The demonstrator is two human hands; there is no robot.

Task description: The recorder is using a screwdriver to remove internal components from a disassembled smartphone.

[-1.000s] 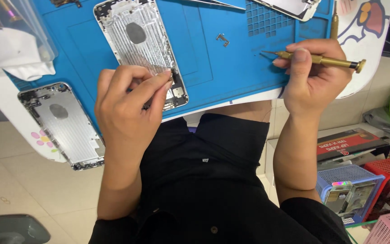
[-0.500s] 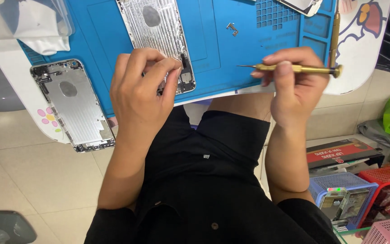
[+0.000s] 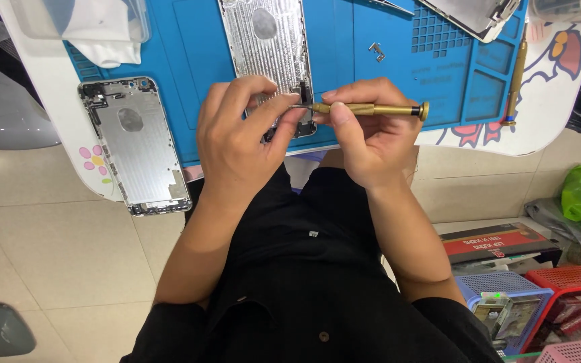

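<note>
A silver phone back housing (image 3: 268, 47) lies inside-up on a blue work mat (image 3: 398, 74). My left hand (image 3: 240, 141) rests on the housing's near end, its fingertips pinched at the bottom edge. In my right hand (image 3: 364, 138) is a slim brass screwdriver (image 3: 371, 109), held level with its tip pointing left to the housing's near corner, right beside my left fingertips. Whether my left fingers hold a small part is hidden.
A second silver housing (image 3: 136, 151) lies on the white table at left. A small metal bracket (image 3: 376, 50), another brass tool (image 3: 516, 74) and a phone part (image 3: 472, 17) sit on the mat. Clear box with cloth (image 3: 95, 23) at far left. Baskets (image 3: 506, 309) and a box stand on the floor right.
My right hand has carried the screwdriver left, from the mat's right side to the housing's near end, meeting my left fingertips. The view has shifted, so the table sits further right.
</note>
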